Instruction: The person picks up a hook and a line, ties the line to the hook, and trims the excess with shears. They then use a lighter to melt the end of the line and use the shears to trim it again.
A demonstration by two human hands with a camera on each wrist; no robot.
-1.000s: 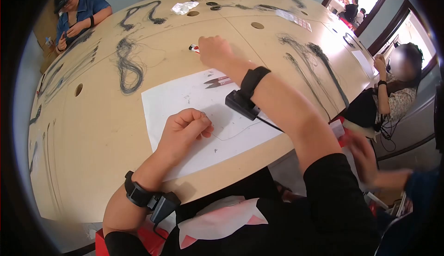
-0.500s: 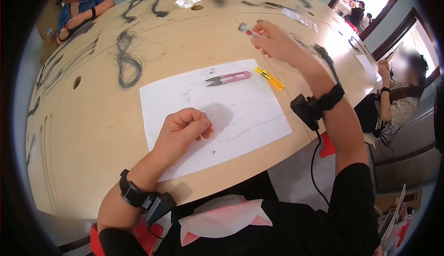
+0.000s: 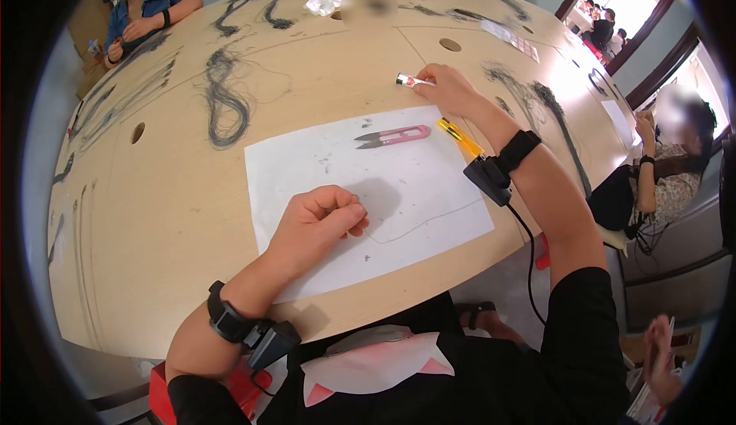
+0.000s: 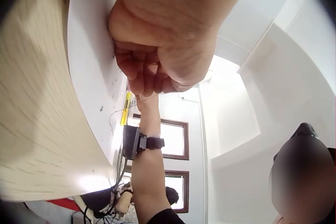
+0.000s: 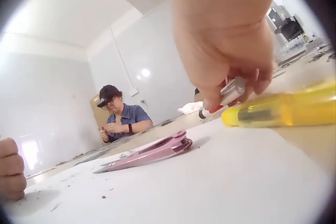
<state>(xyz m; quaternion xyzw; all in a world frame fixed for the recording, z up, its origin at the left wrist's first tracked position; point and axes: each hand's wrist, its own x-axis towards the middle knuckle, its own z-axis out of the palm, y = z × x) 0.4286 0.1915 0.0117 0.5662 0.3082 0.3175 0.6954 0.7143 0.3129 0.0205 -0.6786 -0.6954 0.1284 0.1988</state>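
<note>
My left hand [image 3: 318, 222] hovers over the white paper sheet [image 3: 307, 172], thumb and forefinger pinching the end of a thin dark thread [image 3: 425, 220]. The thread trails rightward over the sheet. Just beyond the sheet's far right corner, my right hand [image 3: 452, 91] holds a small white tube [image 3: 414, 81] with red marks and a black end. The right wrist view shows the fingers curled round the tube [image 5: 231, 94]. Pink thread snips [image 3: 395, 136] lie on the sheet, blades pointing left. A yellow see-through plastic tool [image 3: 460, 136] rests at its right edge, near my right wrist.
Bundles of dark strands [image 3: 226, 110] lie left on the large wooden table [image 3: 169, 218], and more [image 3: 552, 110] lie right. Crumpled white tissue [image 3: 323, 4] sits farther back. Other people [image 3: 153, 3] work around the table. A black cable [image 3: 533, 271] hangs from my right wrist camera.
My right hand has picked up the white tube from the table, lifted it rightward, then lowered it slightly. This uncovered the snips and yellow tool. My left hand keeps its pinch.
</note>
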